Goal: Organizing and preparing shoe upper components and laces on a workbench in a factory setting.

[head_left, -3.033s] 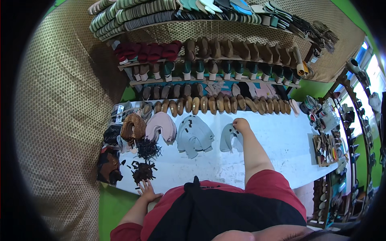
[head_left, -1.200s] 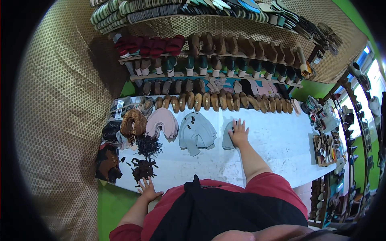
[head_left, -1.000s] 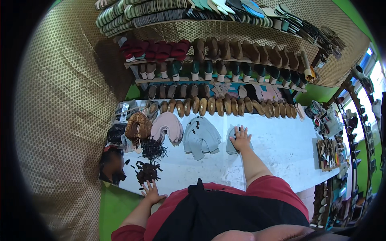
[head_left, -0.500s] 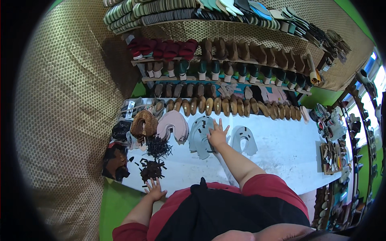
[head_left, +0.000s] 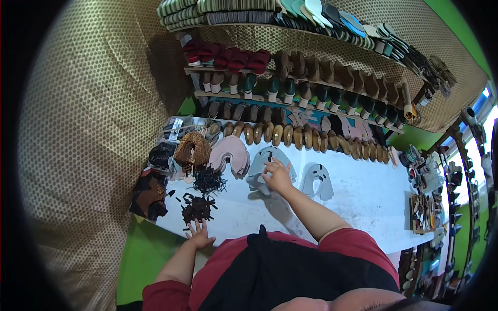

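Near the middle of the table, my right hand has its fingers bent on a light grey U-shaped shoe upper. It seems to grip the inner part. The near end of this piece is raised and casts a shadow on the table; small black strips lie on its top. My left hand rests at the table's front edge, fingers spread, holding nothing. Just beyond it is a pile of short dark strips, with a second black heap farther back. Another grey upper with black strips lies to the right.
Pink uppers and leopard-print uppers are stacked at the left, near dark brown material. A row of wooden shoe lasts lines the table's back. Shelves hold heeled shoes. A tool tray stands right.
My right hand has gone from spread fingers to bent ones and drawn slightly nearer. The grey upper's near end has come up off the table. My left hand stays spread at the edge.
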The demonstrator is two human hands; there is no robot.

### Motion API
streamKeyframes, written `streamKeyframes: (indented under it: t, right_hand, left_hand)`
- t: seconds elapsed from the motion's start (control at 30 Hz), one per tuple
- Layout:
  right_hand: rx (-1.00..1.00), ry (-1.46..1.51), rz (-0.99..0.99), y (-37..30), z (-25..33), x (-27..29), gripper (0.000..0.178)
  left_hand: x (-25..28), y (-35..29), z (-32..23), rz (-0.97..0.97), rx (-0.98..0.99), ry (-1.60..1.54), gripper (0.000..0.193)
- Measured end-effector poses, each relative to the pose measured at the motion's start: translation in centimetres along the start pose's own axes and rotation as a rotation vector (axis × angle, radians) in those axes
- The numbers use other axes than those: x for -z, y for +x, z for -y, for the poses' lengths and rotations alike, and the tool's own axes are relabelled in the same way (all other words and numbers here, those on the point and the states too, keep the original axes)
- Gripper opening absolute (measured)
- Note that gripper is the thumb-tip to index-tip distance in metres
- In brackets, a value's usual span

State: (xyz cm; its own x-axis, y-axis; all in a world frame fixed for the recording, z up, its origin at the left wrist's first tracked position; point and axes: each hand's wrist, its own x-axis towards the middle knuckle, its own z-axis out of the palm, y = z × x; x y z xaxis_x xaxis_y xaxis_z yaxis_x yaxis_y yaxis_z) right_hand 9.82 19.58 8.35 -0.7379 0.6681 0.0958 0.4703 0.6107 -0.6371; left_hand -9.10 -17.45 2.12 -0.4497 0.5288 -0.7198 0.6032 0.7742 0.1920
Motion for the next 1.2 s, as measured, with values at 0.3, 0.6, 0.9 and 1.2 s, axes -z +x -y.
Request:
streamKeyframes:
  t: [0.3,0.6,0.9,1.2]
  right_hand:
    - [0.17,0.015,0.169,-7.0,7.9,6.4,0.011]
    - [0.219,-0.002,0.496,-5.9,11.6,2.8,0.018]
    - [0.094,-0.436,0.398,-9.9,8.1,-11.7,0.067]
    - [0.296,-0.457,0.465,-16.9,5.8,-15.9,0.075]
  left_hand:
    - [0.0,0.2,0.1,-0.028,-0.024,0.014,0.121]
    - [-0.6,0.8,0.8,-0.032,-0.05,0.03,0.122]
    - [0.0,0.2,0.9,-0.018,-0.09,-0.012,0.121]
    - [-1.4,-0.7,1.9,-0.209,-0.165,-0.012,0.118]
